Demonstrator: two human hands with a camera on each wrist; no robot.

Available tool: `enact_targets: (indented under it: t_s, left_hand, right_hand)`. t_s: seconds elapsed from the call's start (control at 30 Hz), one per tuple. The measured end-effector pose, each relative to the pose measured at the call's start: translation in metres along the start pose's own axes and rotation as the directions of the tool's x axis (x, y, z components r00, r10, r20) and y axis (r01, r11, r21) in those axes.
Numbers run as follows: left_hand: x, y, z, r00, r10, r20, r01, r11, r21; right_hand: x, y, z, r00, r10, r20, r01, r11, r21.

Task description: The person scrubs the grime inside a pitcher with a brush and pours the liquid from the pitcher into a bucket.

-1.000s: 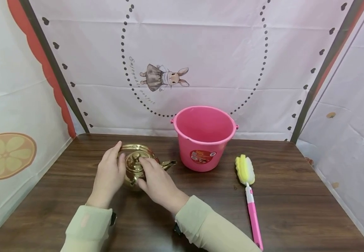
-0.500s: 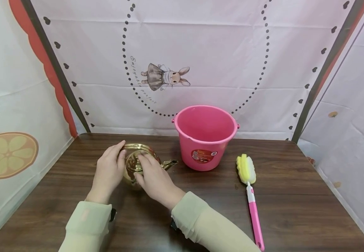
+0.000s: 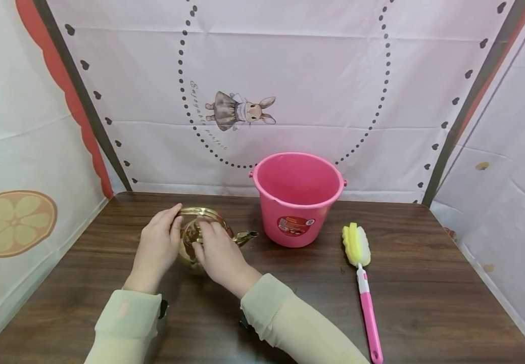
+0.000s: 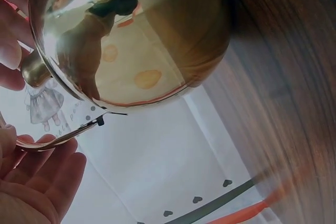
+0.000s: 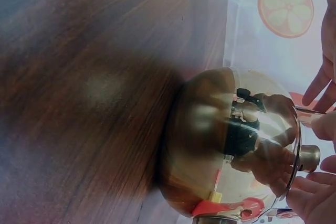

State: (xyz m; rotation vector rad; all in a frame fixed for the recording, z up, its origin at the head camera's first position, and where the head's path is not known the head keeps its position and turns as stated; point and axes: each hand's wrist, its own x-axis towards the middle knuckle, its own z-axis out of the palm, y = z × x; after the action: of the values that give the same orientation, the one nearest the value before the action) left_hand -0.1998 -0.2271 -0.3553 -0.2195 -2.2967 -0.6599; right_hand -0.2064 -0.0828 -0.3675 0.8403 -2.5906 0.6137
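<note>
A shiny gold kettle (image 3: 187, 263) stands on the table's left side, its spout (image 3: 245, 236) pointing right. My left hand (image 3: 157, 247) curls round the kettle's arched handle (image 3: 205, 212); the left wrist view shows the fingers of this left hand (image 4: 39, 184) behind the metal strip. At the lid (image 3: 190, 236), my right hand (image 3: 221, 258) has thumb and fingers spread across it, partly covering it. The right wrist view shows the lid knob (image 5: 310, 158) beside the fingers of my right hand (image 5: 310, 198). Exactly where those fingertips bear is partly hidden.
A pink bucket (image 3: 294, 222) stands behind and right of the kettle. Farther right lies a sponge brush (image 3: 362, 283) with a yellow and white head and a pink handle. Printed cloth walls (image 3: 326, 96) enclose the brown wooden table (image 3: 426, 283) at back and sides.
My right hand has shifted slightly left over the lid, so the knob seen earlier in the head view is now covered. My left hand stays at the handle.
</note>
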Motion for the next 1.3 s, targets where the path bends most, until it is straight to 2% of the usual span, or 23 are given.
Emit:
enact_targets:
  t_s: [0.13,0.37,0.53,0.9,1.3]
  left_hand:
    - [0.000,0.002,-0.004,1.000,0.013,-0.005,-0.013,1.000,0.002]
    - [0.003,0.005,-0.006,0.997,0.070,-0.029,-0.071,0.997,-0.027]
    - [0.004,0.005,-0.006,0.998,0.055,-0.029,-0.056,0.998,-0.015]
    - [0.005,0.004,-0.007,0.999,0.050,-0.012,-0.050,0.999,-0.018]
    - [0.005,0.005,-0.007,0.999,0.015,0.032,-0.015,1.000,0.000]
  right_hand:
    - [0.001,-0.004,-0.001,1.000,0.001,0.005,-0.001,1.000,-0.015]
    - [0.009,-0.007,-0.001,1.000,-0.006,0.004,0.007,0.999,-0.036]
    - [0.013,-0.008,0.000,1.000,0.002,0.000,-0.002,0.998,-0.057]
    - [0.015,-0.004,0.007,0.995,0.011,-0.104,-0.021,0.995,-0.098]
    - [0.015,-0.004,0.009,0.996,0.044,-0.074,-0.051,0.993,-0.103]
